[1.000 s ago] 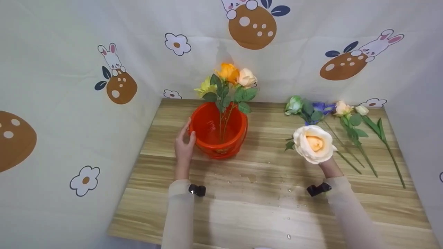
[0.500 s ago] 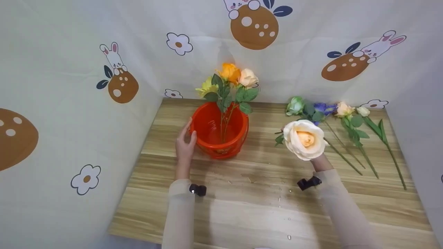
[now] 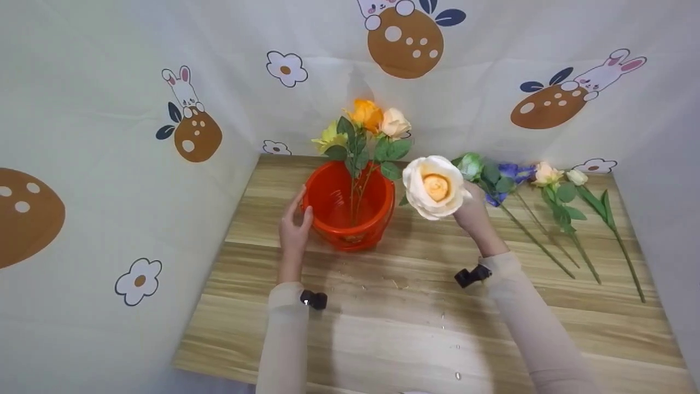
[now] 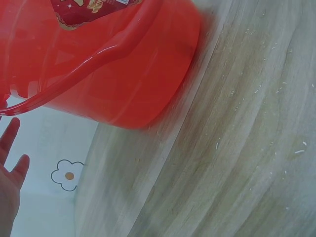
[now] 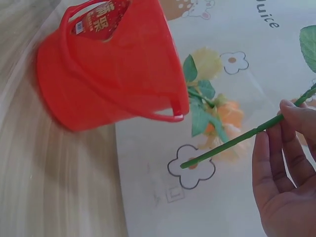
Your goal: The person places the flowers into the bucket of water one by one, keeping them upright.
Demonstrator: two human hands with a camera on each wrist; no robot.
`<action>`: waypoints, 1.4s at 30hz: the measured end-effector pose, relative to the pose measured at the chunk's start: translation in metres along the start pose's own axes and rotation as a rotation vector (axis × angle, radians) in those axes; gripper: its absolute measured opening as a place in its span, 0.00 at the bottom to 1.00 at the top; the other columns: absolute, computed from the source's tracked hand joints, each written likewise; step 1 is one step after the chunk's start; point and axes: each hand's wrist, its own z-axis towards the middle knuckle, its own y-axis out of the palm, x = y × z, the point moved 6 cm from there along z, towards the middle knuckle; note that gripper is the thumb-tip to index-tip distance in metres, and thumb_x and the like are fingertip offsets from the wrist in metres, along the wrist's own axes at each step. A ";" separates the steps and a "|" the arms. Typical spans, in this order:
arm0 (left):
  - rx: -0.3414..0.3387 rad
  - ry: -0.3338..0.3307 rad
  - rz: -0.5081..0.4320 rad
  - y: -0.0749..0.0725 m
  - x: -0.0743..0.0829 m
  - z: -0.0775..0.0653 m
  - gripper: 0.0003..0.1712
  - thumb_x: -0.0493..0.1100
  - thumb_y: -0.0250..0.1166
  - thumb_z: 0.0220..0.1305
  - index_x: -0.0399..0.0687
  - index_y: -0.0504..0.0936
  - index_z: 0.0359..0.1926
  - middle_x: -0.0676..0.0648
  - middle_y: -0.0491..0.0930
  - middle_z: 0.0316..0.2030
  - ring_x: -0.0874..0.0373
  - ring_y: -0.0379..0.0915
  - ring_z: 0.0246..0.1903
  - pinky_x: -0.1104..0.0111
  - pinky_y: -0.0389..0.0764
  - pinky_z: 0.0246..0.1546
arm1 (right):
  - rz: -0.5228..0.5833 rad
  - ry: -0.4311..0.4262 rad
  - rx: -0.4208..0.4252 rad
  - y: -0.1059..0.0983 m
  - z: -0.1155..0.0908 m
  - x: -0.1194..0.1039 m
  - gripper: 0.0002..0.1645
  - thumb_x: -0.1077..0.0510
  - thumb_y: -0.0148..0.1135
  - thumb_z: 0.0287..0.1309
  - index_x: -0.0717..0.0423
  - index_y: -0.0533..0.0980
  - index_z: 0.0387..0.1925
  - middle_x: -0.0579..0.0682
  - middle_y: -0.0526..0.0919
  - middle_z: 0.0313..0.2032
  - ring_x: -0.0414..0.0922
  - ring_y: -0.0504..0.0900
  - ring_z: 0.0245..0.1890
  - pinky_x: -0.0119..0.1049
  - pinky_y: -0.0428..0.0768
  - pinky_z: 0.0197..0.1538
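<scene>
A red plastic bucket (image 3: 355, 242) stands upright on the table, with a yellow flower (image 3: 330, 138), an orange flower (image 3: 365, 115) and a peach rose (image 3: 395, 123) leaning in it. My left hand (image 3: 294, 234) rests at the bucket's left side, thumb and fingers spread and relaxed. To the right of the bucket, my right hand (image 3: 474, 214) holds a large cream rose (image 3: 436, 187), bloom facing up. In the right wrist view, thumb and fingertips pinch its green stem (image 5: 232, 143); the cut end hangs free outside the bucket.
Right of my right hand lie a green flower (image 3: 470, 165), a blue-purple flower (image 3: 514, 174), a peach flower (image 3: 547, 174) and a white tulip-like bud (image 3: 577, 177). Water drops dot the wooden table (image 3: 394, 328). A printed cloth (image 3: 470, 98) hangs behind.
My right hand has carried the cream rose leftward and toward the back, nearer the bucket. My left hand has stayed at the bucket's side.
</scene>
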 end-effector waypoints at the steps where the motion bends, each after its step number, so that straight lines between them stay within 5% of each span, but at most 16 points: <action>1: 0.001 0.001 -0.003 0.000 0.001 0.000 0.25 0.33 0.60 0.67 0.33 0.74 0.65 0.36 0.73 0.66 0.42 0.65 0.70 0.53 0.61 0.75 | 0.019 0.006 -0.018 0.005 0.003 -0.010 0.17 0.67 0.65 0.53 0.75 0.79 0.44 0.38 0.85 0.32 0.31 0.78 0.34 0.23 0.76 0.44; 4: 0.004 0.015 -0.015 0.000 0.000 0.001 0.25 0.33 0.60 0.67 0.33 0.74 0.65 0.36 0.73 0.66 0.43 0.65 0.70 0.53 0.61 0.75 | 0.130 0.056 -0.069 0.021 0.009 -0.023 0.17 0.75 0.63 0.54 0.72 0.80 0.47 0.30 0.83 0.33 0.29 0.79 0.34 0.21 0.78 0.40; 8: 0.012 0.043 -0.020 0.000 0.000 0.001 0.25 0.32 0.60 0.67 0.32 0.74 0.64 0.35 0.74 0.66 0.42 0.66 0.69 0.52 0.62 0.74 | 0.246 0.085 -0.117 0.039 0.016 -0.032 0.16 0.78 0.62 0.54 0.64 0.82 0.42 0.35 0.84 0.34 0.32 0.83 0.37 0.25 0.84 0.42; 13: 0.019 0.088 -0.019 0.000 0.001 0.001 0.24 0.31 0.61 0.66 0.30 0.75 0.63 0.33 0.74 0.64 0.37 0.66 0.68 0.55 0.63 0.74 | 0.218 0.016 -0.157 0.058 0.023 -0.048 0.06 0.74 0.67 0.54 0.69 0.80 0.35 0.37 0.84 0.32 0.34 0.84 0.37 0.26 0.84 0.46; 22: 0.002 0.064 -0.025 -0.001 0.001 0.001 0.25 0.32 0.61 0.68 0.31 0.73 0.64 0.33 0.72 0.66 0.39 0.64 0.70 0.53 0.61 0.75 | 0.224 -0.002 -0.190 0.099 0.031 -0.062 0.12 0.71 0.68 0.54 0.74 0.78 0.40 0.36 0.84 0.33 0.35 0.83 0.37 0.29 0.85 0.46; 26: -0.012 0.028 -0.031 0.000 -0.001 0.001 0.26 0.34 0.60 0.68 0.34 0.73 0.66 0.36 0.72 0.67 0.45 0.63 0.71 0.55 0.60 0.76 | 0.204 -0.010 -0.226 0.120 0.029 -0.055 0.12 0.68 0.70 0.54 0.71 0.79 0.40 0.39 0.85 0.34 0.35 0.83 0.38 0.29 0.84 0.46; 33: -0.003 0.012 -0.010 0.001 -0.003 0.000 0.26 0.33 0.60 0.68 0.33 0.73 0.66 0.37 0.73 0.67 0.45 0.64 0.71 0.56 0.61 0.75 | 0.163 0.011 -0.279 0.148 0.022 -0.026 0.11 0.70 0.69 0.54 0.72 0.79 0.40 0.65 0.84 0.39 0.35 0.80 0.35 0.25 0.81 0.42; 42: 0.018 0.059 0.014 -0.001 0.002 0.001 0.25 0.32 0.60 0.67 0.33 0.75 0.64 0.35 0.75 0.64 0.40 0.67 0.68 0.51 0.63 0.73 | -0.072 0.043 -0.287 0.160 0.023 -0.013 0.10 0.68 0.70 0.54 0.65 0.80 0.38 0.59 0.84 0.35 0.44 0.82 0.34 0.30 0.83 0.42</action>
